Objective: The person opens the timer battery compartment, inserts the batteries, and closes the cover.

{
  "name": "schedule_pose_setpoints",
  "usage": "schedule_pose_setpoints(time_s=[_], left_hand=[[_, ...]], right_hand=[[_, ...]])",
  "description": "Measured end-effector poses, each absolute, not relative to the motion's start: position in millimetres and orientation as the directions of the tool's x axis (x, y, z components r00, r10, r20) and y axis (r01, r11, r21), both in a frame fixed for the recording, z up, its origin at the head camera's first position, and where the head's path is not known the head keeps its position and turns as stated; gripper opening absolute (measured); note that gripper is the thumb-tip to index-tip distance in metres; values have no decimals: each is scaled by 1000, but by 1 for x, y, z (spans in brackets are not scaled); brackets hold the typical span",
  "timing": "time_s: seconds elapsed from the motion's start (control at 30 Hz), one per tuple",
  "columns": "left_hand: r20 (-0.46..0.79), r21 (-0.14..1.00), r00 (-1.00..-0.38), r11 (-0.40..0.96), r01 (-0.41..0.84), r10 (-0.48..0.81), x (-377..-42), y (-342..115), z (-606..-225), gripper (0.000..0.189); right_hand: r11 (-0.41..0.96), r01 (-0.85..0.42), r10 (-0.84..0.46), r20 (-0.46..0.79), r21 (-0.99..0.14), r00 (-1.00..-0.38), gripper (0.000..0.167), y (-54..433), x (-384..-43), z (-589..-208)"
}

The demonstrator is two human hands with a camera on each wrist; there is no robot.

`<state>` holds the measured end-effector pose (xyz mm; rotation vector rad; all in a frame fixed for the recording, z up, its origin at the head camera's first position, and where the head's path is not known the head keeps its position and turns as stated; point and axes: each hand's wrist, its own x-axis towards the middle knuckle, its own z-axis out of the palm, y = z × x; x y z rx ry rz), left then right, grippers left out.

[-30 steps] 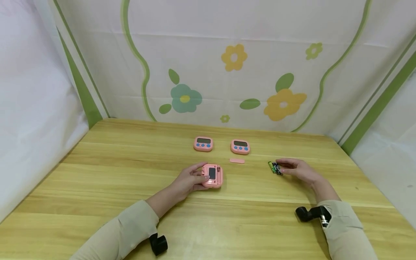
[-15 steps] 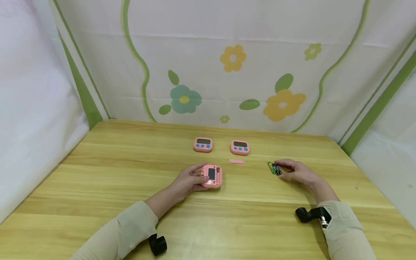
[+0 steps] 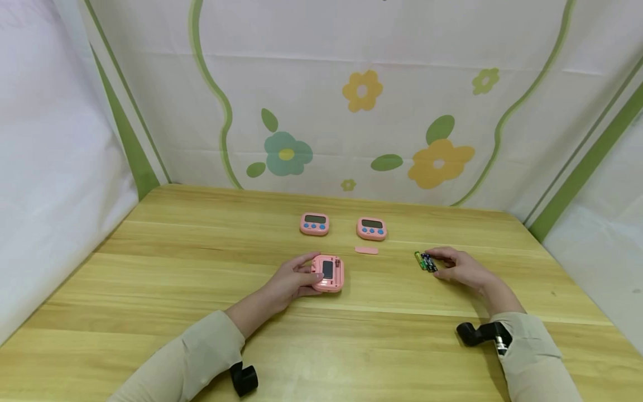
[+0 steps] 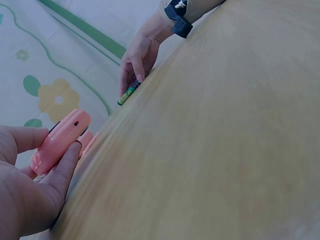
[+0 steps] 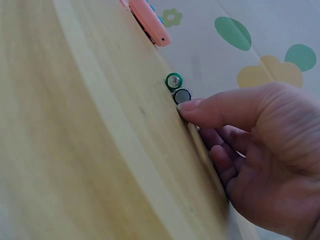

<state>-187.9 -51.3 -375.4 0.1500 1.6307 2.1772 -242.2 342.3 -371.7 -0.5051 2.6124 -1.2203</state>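
My left hand [image 3: 291,282] holds a pink digital timer [image 3: 337,279] with its back turned up, thumb on top and fingers beneath. The timer's battery slot shows uncovered along its right side, with a coppery spring at the far end. On the right, my right hand [image 3: 464,269] pinches a dark battery [image 3: 429,262] lengthwise, index finger at the far end and thumb at the near end. A green battery [image 3: 419,260] lies right beside the dark ones. In the right wrist view the thumb presses at the end of a dark battery [image 5: 183,96] low against the tabletop.
Two more pink timers, one on the left [image 3: 314,224] and one on the right [image 3: 372,229], lie face up at the back with blue buttons. A small pink battery cover [image 3: 366,250] lies in front of the right one. A flowered curtain [image 3: 321,100] rises behind the table.
My right thumb has slid nearer to me, to the near end of the dark battery, showing more of the batteries. The left hand and its timer stay put.
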Motion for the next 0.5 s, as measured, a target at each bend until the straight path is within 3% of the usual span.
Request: schedule_pose_setpoints(time_s=[0.5], left_hand=[[-174, 939, -906, -212, -271, 387, -189, -48, -374, 60]], right_hand=[[552, -131, -340, -79, -824, -937, 59, 345, -240, -371]])
